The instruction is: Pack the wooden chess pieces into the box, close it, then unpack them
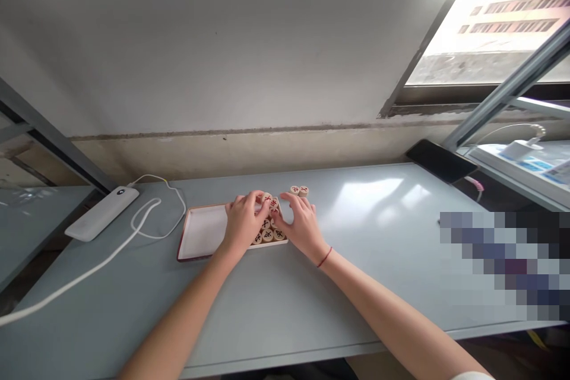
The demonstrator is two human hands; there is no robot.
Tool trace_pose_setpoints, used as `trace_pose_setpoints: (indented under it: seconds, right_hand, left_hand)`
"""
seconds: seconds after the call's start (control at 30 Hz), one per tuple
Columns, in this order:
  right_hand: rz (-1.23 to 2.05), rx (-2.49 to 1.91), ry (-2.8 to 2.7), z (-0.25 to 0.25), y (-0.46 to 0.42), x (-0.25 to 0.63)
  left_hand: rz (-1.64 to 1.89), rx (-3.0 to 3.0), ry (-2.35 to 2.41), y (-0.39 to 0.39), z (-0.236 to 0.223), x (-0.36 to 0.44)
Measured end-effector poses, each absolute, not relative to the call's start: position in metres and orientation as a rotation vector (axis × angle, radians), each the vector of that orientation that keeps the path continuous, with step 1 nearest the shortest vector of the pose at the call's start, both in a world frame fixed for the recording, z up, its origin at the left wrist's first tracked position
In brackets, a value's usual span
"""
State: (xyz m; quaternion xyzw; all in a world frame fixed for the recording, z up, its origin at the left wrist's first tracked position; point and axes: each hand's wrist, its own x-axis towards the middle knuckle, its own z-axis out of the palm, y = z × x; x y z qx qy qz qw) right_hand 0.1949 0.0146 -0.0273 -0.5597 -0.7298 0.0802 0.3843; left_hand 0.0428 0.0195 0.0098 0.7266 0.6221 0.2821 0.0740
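Observation:
A shallow white tray with a dark red rim (201, 231) lies on the grey table. Its right end holds several round wooden chess pieces (268, 234) with red or black characters. My left hand (243, 222) rests over these pieces, fingers curled, its fingertips pinching a piece (266, 198) at the tray's far right corner. My right hand (303, 222) sits just right of the tray, fingers bent, with its fingertips on the pieces at the tray's edge. Two loose pieces (299, 191) lie on the table just beyond my right hand.
A white power bank (102, 212) with a looping white cable (146, 219) lies to the left. A dark phone (440, 160) lies at the far right by the window. A white charger (519, 148) sits on the neighbouring desk. A blurred patch covers the right edge.

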Motion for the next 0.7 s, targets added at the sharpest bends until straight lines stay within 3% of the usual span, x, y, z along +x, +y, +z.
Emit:
trace_pose_setpoints:
  seconds: [0.27, 0.47, 0.7]
  right_hand:
    - [0.022, -1.185, -1.926, -0.01, 0.015, 0.203]
    - [-0.007, -1.504, -1.599, -0.016, 0.048, 0.257]
    - [0.118, -1.756, -1.711, -0.043, 0.067, 0.285]
  left_hand:
    - [1.076, 1.722, 1.473, 0.001, 0.016, 0.047]
    - [1.23, 1.545, 1.431, 0.004, 0.013, 0.036]
    - [1.226, 1.477, 1.399, 0.007, 0.01, 0.028]
